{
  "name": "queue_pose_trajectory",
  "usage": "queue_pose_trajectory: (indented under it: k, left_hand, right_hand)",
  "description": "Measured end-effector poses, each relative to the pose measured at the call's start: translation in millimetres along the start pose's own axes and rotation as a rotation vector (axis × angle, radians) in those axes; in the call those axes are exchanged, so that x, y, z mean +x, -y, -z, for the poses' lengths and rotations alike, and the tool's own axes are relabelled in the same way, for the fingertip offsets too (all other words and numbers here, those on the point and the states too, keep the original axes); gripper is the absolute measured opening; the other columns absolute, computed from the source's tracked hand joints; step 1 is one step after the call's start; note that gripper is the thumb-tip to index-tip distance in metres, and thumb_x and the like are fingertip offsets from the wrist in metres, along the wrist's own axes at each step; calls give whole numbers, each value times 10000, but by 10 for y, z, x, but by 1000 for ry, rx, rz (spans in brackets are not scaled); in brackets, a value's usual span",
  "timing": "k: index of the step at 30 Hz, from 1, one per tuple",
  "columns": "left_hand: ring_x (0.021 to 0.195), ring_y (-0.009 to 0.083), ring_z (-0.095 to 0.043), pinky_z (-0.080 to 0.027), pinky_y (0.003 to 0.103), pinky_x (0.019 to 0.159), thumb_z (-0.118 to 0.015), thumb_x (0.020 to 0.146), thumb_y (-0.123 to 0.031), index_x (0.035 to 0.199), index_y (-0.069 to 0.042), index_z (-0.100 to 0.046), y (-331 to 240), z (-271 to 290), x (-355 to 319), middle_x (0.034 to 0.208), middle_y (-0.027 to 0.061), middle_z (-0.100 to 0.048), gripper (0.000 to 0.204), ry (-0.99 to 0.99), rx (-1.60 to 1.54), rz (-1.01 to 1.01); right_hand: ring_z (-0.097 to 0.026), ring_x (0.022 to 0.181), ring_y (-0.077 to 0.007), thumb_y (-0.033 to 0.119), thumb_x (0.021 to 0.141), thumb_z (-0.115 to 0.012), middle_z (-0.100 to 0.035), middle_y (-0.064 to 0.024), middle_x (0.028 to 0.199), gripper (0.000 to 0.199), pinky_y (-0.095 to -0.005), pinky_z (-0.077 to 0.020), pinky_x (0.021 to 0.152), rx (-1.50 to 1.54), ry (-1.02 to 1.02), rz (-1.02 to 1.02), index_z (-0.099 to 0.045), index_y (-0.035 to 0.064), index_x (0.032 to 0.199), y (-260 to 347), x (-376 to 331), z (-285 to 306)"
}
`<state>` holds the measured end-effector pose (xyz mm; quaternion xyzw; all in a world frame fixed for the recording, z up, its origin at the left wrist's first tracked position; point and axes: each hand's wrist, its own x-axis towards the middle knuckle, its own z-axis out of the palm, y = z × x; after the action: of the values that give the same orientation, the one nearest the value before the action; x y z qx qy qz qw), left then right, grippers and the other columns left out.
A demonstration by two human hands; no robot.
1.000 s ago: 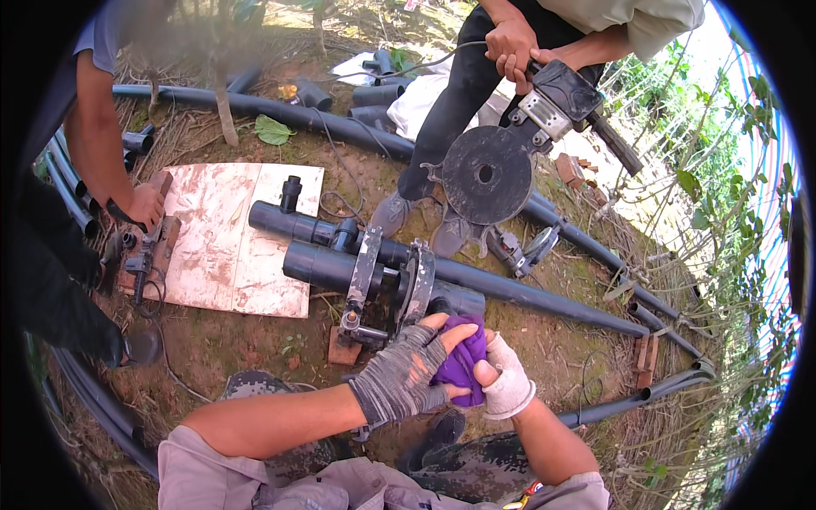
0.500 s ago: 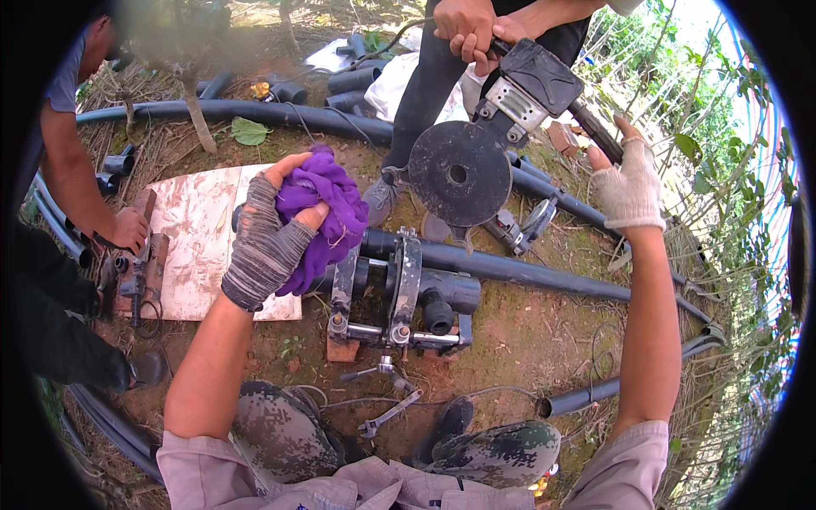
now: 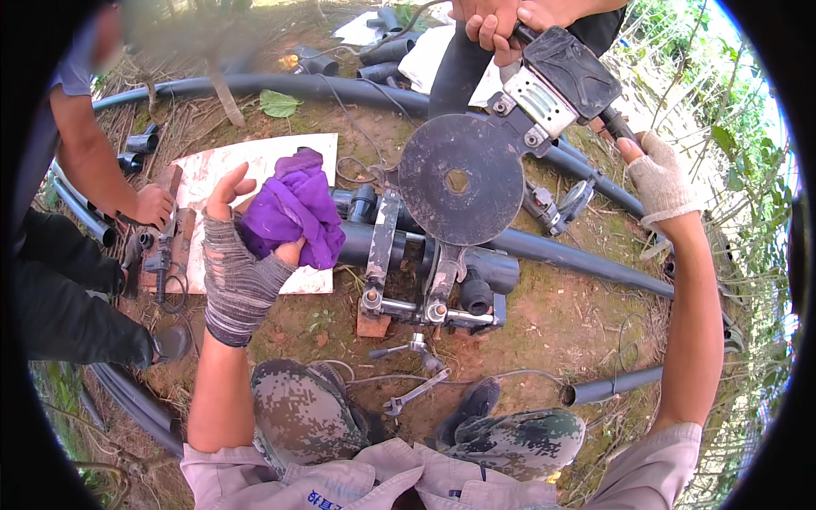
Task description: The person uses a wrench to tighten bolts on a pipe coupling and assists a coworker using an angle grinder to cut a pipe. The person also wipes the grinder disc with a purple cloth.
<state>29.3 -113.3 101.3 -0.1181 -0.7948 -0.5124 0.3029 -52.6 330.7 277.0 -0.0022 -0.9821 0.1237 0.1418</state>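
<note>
My left hand [image 3: 242, 285], in a grey fingerless glove, grips a bunched purple cloth [image 3: 293, 208] left of the pipe clamps. In a pale glove, my right hand [image 3: 667, 183] closes round the end of a dark handle [image 3: 620, 126] on a round black heating plate [image 3: 425, 183]. Another person's hands [image 3: 501, 25] hold the plate's other handle. The plate stands over the metal clamp frame [image 3: 382, 251], its lower edge by the gap between the clamps. A black pipe fitting with a short branch [image 3: 497, 270] sits in the right clamp; the plate partly hides what lies behind.
A wrench [image 3: 416, 393] lies near my feet. A pale board [image 3: 255, 153] lies at the left, where a person's hand [image 3: 155, 206] touches a brick-coloured block. Long black pipes [image 3: 586, 259] cross the ground. Shrubs [image 3: 739, 255] border the right side.
The heating plate has come nearer and left, over the clamps. My right hand has closed round its handle. My left hand has moved left with the purple cloth. The view has shifted.
</note>
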Motion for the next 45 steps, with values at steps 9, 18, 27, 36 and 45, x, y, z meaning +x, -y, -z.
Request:
queue_pose_trajectory:
  k: [9,18,27,36,45]
  left_hand:
    - [1054,266,-632,-498,378,957,-747,718,-70,1239,-65,-601,-62,-127,9,1140,123,-637,541,82,194,-288]
    - [1097,318,-601,-487,414,970,-715,720,-56,1198,-89,-621,102,-535,114,1199,154,-593,488,189,100,-248]
    - [1109,367,-571,-470,468,986,-741,658,-72,1244,-135,-614,263,-1182,214,1167,150,-591,603,240,98,-428]
    - [1092,363,-580,-481,470,955,-770,661,-99,1169,-146,-667,406,-1750,216,1188,119,-590,521,346,103,-414]
    - [1082,322,-601,-491,437,978,-677,808,-173,1195,-185,-688,230,-1532,-79,1204,97,-600,388,898,400,-644]
  right_hand:
    - [-528,720,-273,354,940,-666,-564,-213,774,408,-413,-441,698,67,-14,102,-559,-39,906,-146,-142,-239]
    - [-574,717,-403,376,924,-687,-570,-254,740,421,-450,-459,679,-23,56,88,-535,-15,880,-106,-250,-451]
    - [-611,783,-465,366,923,-683,-602,-278,771,396,-478,-475,679,-97,71,77,-547,-5,901,-176,-229,-611]
    - [-613,753,-441,344,915,-697,-596,-267,756,393,-453,-481,677,-30,79,96,-553,-22,925,-174,-214,-646]
    - [-614,813,-477,361,926,-686,-621,-281,808,391,-474,-488,696,-73,31,105,-562,-9,947,-266,-254,-658]
